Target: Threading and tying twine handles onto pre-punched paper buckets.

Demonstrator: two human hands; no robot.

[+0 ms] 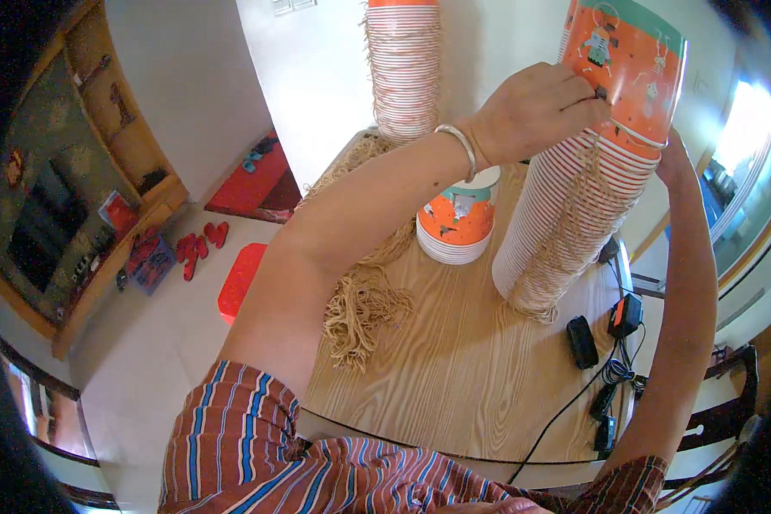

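A tall, leaning stack of nested paper buckets (565,214) stands at the right of the wooden table. Its top bucket (630,64) is orange with a green band and printed figures. Tan cord handles (565,248) hang down the side of the stack. My left hand (544,111), with a bangle at the wrist, has its fingers curled together against the top bucket's lower side; what they pinch is hidden. Around the right side of the stack reaches my right hand (672,158), its fingers out of sight behind the buckets.
Another tall bucket stack (405,73) with cords stands by the wall, and a short stack (457,223) sits between. Loose tan cords (364,317) lie on the wooden table (454,368). A black case (582,343) and adapters with cables (617,370) lie right. A red stool (242,281) stands left.
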